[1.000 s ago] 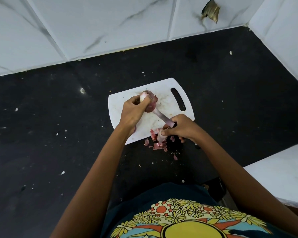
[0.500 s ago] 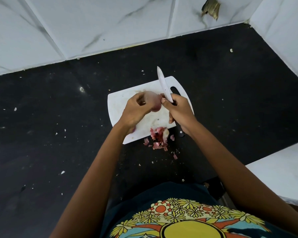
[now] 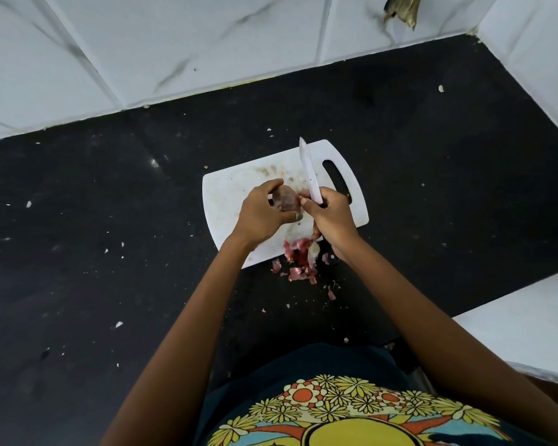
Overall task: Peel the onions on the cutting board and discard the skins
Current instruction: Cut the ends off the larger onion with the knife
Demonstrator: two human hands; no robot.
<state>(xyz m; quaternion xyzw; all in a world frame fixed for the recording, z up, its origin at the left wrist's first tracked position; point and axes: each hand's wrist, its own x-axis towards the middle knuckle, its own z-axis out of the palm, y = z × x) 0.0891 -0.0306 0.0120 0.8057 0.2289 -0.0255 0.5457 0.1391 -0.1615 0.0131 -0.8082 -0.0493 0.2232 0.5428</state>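
Fingers of the left hand [image 3: 261, 217] are wrapping around a reddish onion [image 3: 285, 200], pinching it just above the white cutting board [image 3: 229, 194]. Right hand [image 3: 331, 217] is curling tight around the handle of a white-bladed knife [image 3: 310, 175], thumb pressing against the onion, blade pointing up toward the board's far edge.

Pink skins [image 3: 298, 255] are piling at the board's near edge and spilling onto the black counter [image 3: 110, 236] right beside it. Board's handle slot is sitting at its right end.

Plenty of open counter is stretching out left and right of the board, dotted with pale crumbs. White marbled wall tiles [image 3: 207, 43] are running along the counter's far edge and meeting another wall at the far right corner. No readable writing anywhere, just a flower print on the person's shirt [image 3: 335, 410].
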